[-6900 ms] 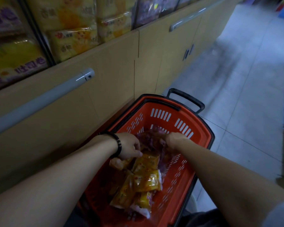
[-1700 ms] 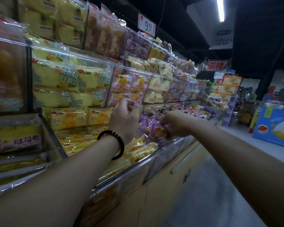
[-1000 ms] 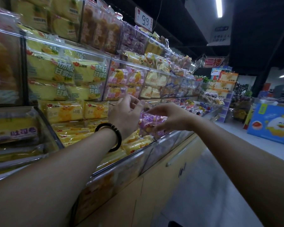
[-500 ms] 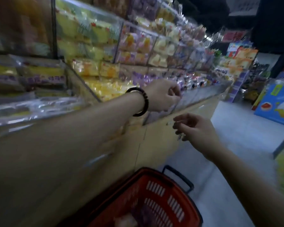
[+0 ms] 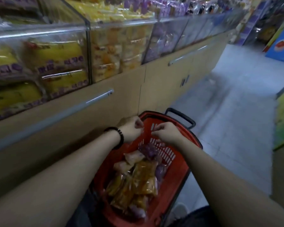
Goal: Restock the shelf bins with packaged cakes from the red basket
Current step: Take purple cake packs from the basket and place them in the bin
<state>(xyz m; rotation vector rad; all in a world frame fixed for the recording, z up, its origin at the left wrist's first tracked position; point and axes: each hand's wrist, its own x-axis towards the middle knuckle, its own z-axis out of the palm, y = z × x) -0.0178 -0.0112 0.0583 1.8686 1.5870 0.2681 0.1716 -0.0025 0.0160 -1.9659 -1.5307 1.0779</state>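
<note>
Left hand [image 5: 132, 130], right hand [image 5: 168, 134] above basket [image 5: 180, 172], fingers loosely curled, empty. Cakes [image 5: 142, 179] inside; bins [image 5: 118, 46] at 11 o'clock.

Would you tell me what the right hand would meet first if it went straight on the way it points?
Probably the purple packaged cake lying just below the right hand in the red basket; depth is unclear, so the basket's slotted far wall is possible instead.

Both bare forearms reach from the lower corners toward the frame's centre. The left hand [image 5: 132, 129] and right hand [image 5: 166, 134] hang close together, fingers loosely curled, empty.
</note>
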